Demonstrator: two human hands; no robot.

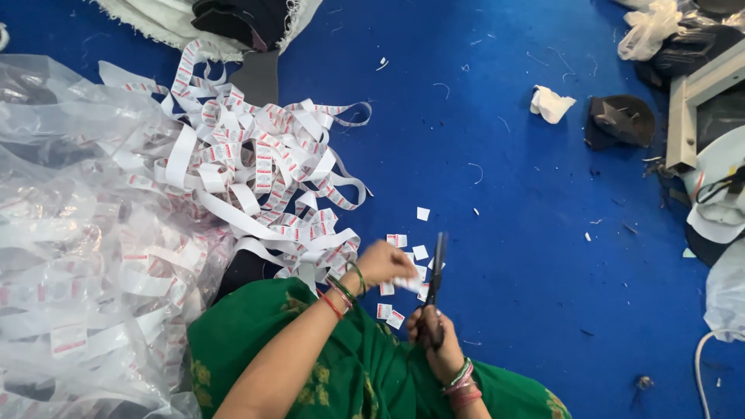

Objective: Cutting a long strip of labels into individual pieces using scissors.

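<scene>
Fingers of the right hand are closing through the handles of a pair of black scissors, whose blades are pointing toward the top of the frame, low in the middle. Just left of the blades, the left hand is pinching a white label strip, blurred, its end reaching the scissors. Small cut labels are lying scattered on the blue floor around both hands. A big tangled heap of white and red label tape is spreading from the middle toward the upper left, partly lying on crumpled clear plastic sheeting at the left edge. Green cloth is covering the person's lap at the bottom. A crumpled white scrap is lying at the upper right.
</scene>
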